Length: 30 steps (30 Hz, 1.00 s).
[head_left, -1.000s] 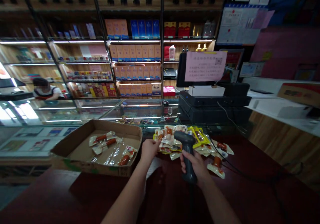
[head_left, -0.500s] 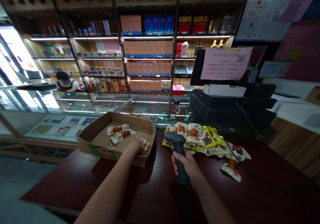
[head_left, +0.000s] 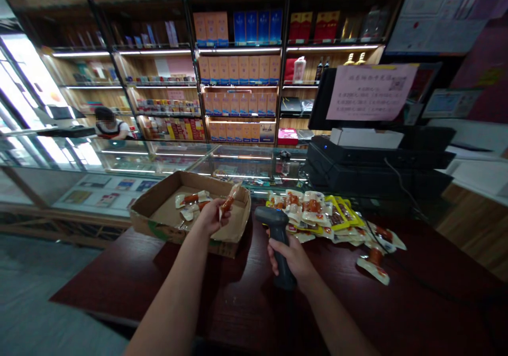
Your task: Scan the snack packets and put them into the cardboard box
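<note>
Head view: we observe two bare hands working at a dark red counter (head_left: pixel 107 287).
Left hand (head_left: pixel 207 218): fingers (head_left: pixel 218 214) pinching a clear plastic sausage packet (head_left: pixel 227 206), held tilted over the right side of a shallow brown cardboard box (head_left: pixel 159 233).
Right hand (head_left: pixel 288 258): fingers (head_left: pixel 278 253) wrapped around the grip of a black corded barcode scanner (head_left: pixel 273 229).
Box: on the counter's far edge, holding further sausage packets (head_left: pixel 190 199).
Right of scanner: a heaped pile of yellow and clear snack packets (head_left: pixel 313 208); one clear packet (head_left: pixel 373 269) lies apart, nearer the counter's right edge.
</note>
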Available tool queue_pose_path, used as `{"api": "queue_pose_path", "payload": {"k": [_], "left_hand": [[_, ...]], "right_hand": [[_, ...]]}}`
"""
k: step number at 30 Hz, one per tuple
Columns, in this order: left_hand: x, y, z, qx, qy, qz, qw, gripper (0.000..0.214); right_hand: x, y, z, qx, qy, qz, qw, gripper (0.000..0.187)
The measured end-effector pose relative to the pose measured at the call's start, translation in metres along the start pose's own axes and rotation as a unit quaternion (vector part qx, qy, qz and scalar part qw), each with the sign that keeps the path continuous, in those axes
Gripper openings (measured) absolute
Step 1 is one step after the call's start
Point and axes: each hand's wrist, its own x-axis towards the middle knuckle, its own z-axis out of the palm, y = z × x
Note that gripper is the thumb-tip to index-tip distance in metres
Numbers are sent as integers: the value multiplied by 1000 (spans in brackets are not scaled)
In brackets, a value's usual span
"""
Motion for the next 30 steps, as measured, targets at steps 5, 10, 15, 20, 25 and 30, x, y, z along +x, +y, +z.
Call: {"api": "queue_pose_path", "payload": {"k": [5, 10, 15, 20, 25, 30], "left_hand": [[-20, -10, 7, -353, -170, -72, 917, 16], [-6, -17, 3, -375, -142, -105, 910, 23], [-12, -11, 4, -382, -183, -147, 894, 21], [-20, -11, 6, -400, -214, -140, 880, 21], [-19, -12, 4, -394, -210, -154, 881, 22], [-21, -11, 5, -392, -194, -151, 887, 16]], "right_hand": [[-5, -2, 17, -6, -52, -7, 999, 41], [-7, 4, 28, -26, -109, 2, 994, 41], [-2, -5, 19, -35, -32, -19, 999, 39], [2, -22, 8, -17, 34, -39, 999, 36], [4, -25, 9, -17, 26, -45, 999, 35], [4, -22, 11, -9, 21, -37, 999, 35]]}}
